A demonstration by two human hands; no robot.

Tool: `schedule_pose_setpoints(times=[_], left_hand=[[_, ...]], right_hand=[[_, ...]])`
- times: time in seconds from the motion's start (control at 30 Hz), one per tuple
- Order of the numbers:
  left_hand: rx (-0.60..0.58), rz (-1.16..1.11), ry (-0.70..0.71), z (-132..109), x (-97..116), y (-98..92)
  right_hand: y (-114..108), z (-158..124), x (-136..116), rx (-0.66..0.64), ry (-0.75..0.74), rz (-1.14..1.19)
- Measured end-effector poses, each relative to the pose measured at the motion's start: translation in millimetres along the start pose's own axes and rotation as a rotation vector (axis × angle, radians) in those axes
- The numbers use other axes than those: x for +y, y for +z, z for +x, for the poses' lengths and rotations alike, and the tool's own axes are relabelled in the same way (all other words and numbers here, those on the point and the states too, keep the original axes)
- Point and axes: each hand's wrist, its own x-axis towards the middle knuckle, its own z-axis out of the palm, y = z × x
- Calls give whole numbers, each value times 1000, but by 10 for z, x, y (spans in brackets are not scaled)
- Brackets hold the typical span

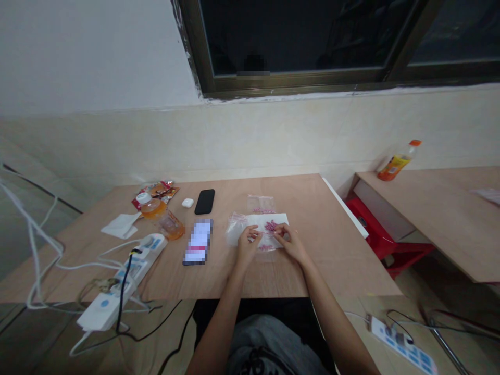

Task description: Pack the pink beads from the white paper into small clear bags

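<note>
Curled the left hand (247, 245) partway, thumb and forefinger drawn close together over the left part of the paper (282, 218); could not make out anything pinched there, too small to see. Bent the right hand (291, 242) in much the same way, thumb and forefinger nearly together at the right edge of the pink beads (270, 225); could not tell a pinch from a mere touch. Faced the fingertips of both hands toward each other across a narrow gap.

Had the beads heaped on the paper, between the hands, just beside the right fingertips and a little apart from the left ones. Found a crumpled clear bag (235, 229) just beside the left hand, overlapping the paper's left side, and a flat bag (261, 203) with more pink in its near end, just beyond the paper's far edge. Saw further pink pieces (267, 248) at the near edge, between the hands. Noted a lit phone (198, 241) well to the left on the table (336, 260).
</note>
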Motion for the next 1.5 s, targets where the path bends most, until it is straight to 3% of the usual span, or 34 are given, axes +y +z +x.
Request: schedule_pose_setpoints(times=[0.37, 0.67, 0.83, 1.13, 1.5], left_hand=[[42, -158, 37, 4, -170, 107], [-27, -231, -11, -25, -80, 59], [-120, -202, -29, -37, -139, 76], [-107, -133, 31, -40, -191, 55], [-175, -48, 93, -85, -12, 58]], right_hand=[[-5, 0, 92, 92, 39, -60], [37, -3, 40, 17, 16, 101], [74, -21, 21, 16, 3, 114], [97, -28, 2, 6, -15, 97], [124, -60, 25, -42, -22, 11]])
